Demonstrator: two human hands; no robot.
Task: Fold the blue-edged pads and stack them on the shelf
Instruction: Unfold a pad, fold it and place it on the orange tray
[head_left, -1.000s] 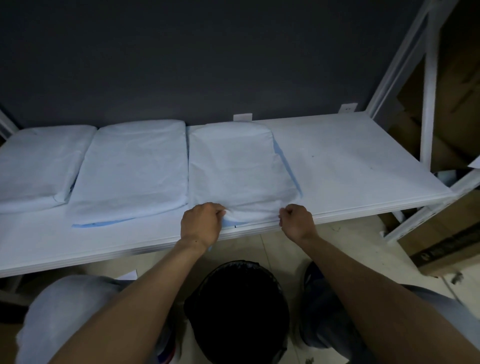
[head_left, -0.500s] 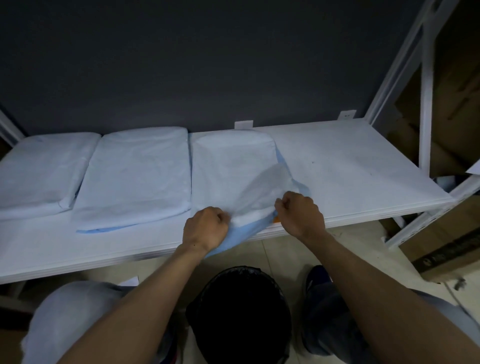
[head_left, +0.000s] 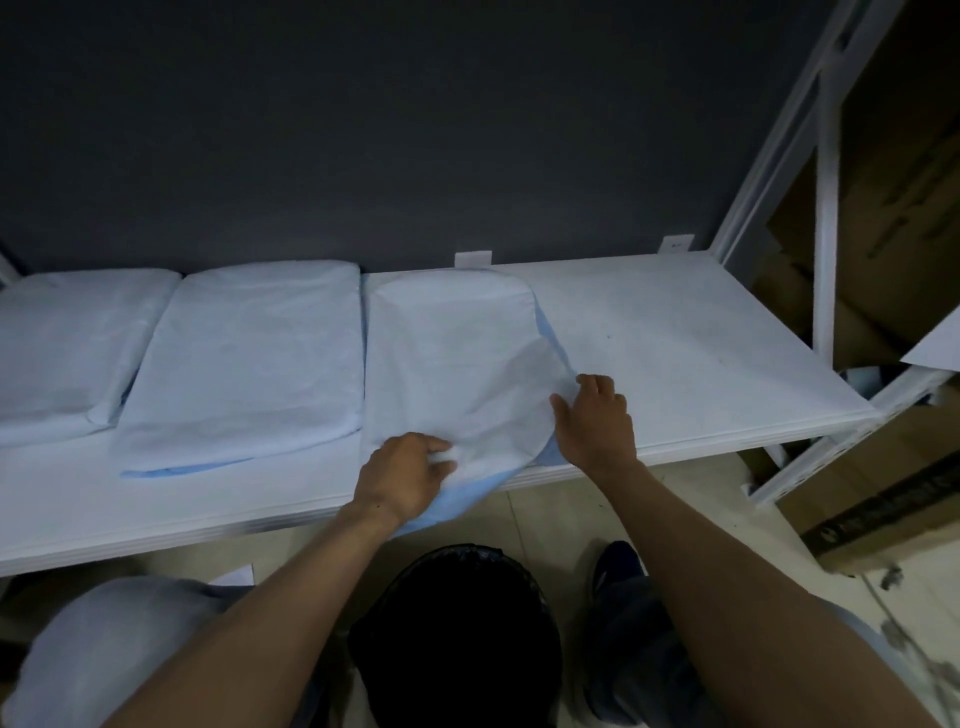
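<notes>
White shelf (head_left: 675, 364) is loaded with three pad stacks (head_left: 244, 353); print on its tags (head_left: 472, 258) and the box (head_left: 883, 514), and the bin's (head_left: 457, 639) contents, cannot be made out. The right stack's top pad (head_left: 452, 374) is gripped at the front by the curled left hand (head_left: 402, 475), the right hand (head_left: 595, 421) laid at its side, fingers loosely spread

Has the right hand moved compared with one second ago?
Yes. The right hand was at the front edge of the shelf; now it lies farther back on it, at the right side of the pad.
</notes>
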